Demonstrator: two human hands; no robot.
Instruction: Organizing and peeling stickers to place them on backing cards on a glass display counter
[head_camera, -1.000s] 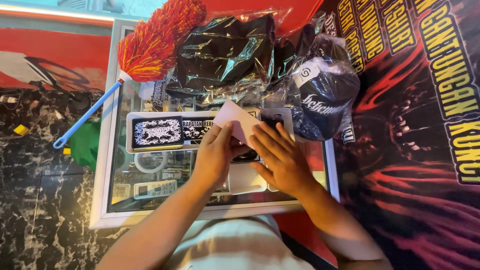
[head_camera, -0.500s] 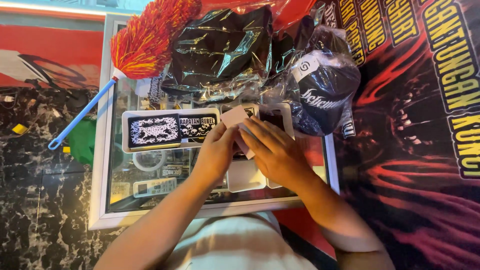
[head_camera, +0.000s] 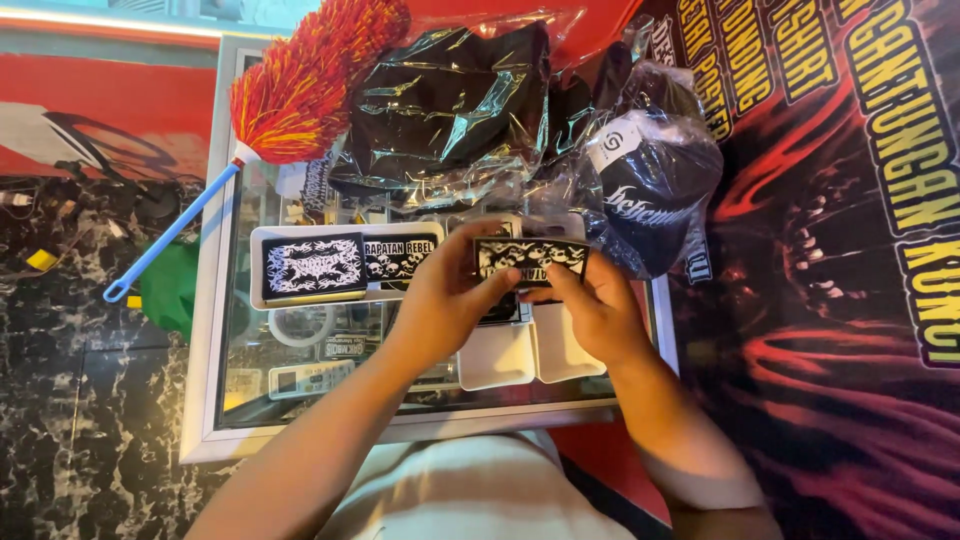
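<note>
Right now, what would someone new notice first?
Probably the fluffy red-and-orange duster with a blue handle, lying at the glass counter's far left corner. Next, the black-and-white rectangular patch that the left hand and right hand hold together above the counter's middle.

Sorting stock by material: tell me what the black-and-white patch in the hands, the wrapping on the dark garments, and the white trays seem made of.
Black-and-white rectangular patch, held by both hands: probably woven or printed fabric, matte; it cannot be told for sure. Clear wrapping on dark folded garments: thin plastic film, glossy, with crinkled highlights. Small white square trays: seemingly smooth moulded plastic, with an even sheen.
</note>
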